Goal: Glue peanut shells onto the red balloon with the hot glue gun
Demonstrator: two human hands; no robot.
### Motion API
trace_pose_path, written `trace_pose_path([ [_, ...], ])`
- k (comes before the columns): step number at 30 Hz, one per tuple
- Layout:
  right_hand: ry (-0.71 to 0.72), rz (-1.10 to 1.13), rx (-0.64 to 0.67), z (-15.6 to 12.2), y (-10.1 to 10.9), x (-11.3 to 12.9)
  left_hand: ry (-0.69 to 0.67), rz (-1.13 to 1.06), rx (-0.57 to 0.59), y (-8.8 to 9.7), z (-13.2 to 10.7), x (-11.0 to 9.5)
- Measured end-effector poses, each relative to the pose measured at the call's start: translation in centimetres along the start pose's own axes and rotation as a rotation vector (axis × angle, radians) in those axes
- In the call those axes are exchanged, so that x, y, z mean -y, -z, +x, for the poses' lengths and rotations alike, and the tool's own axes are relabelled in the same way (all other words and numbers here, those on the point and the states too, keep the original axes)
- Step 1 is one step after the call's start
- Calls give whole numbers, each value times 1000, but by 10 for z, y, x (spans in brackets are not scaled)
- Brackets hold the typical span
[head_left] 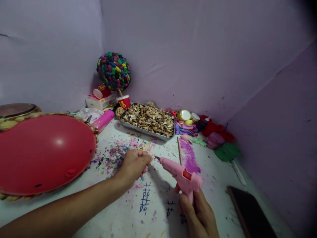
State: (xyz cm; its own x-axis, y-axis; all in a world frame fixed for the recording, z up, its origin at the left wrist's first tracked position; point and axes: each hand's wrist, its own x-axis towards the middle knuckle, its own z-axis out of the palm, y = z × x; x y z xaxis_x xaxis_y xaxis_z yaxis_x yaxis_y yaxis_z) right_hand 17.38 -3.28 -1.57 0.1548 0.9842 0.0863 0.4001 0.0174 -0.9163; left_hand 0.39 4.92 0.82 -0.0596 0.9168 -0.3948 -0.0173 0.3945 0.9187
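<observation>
My right hand (198, 211) is wrapped round the handle of a pink hot glue gun (179, 172), its nozzle pointing left. At the nozzle's tip, my left hand (135, 163) pinches a small pale piece, which looks like a nut shell (153, 157); the fingers hide most of it. Whether the nozzle touches the piece I cannot tell. Behind both hands stands a metal tray (146, 132) heaped with nut shells (148, 119). On the left lies a big red balloon (47, 152) with shells along its edge.
A ball of coloured shells (114, 71) rises from a red cup (124, 101) at the back. Paint specks and a purple patch (189, 155) mark the white table (133, 218). Paint pots (184, 115), a green lid-like item (227, 151) and a dark phone (250, 211) lie to the right.
</observation>
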Motion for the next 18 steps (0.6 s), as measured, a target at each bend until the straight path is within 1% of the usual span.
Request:
trace_pose_path([
  [4,-51,103,-30,7,8,2,-5,11,-3,0,1,1],
  [6,-71,185,-79,15,16,2,-10,11,-5,1,0,1],
  [8,-128,220,-158,27,25,0,-6,11,-8,1,-1,-1],
  [10,-225,210,-210,42,33,-5,-8,8,-5,2,-2,-1],
  [12,-284,196,-178,60,39,-12,-23,7,7,1,0,0],
  [14,-270,139,-136,78,43,-18,-71,12,8,0,1,3],
  [16,-239,105,-113,92,46,-24,-168,16,-21,-2,-2,6],
  [18,-175,92,-66,100,50,-31,-295,10,-52,-3,-11,3],
])
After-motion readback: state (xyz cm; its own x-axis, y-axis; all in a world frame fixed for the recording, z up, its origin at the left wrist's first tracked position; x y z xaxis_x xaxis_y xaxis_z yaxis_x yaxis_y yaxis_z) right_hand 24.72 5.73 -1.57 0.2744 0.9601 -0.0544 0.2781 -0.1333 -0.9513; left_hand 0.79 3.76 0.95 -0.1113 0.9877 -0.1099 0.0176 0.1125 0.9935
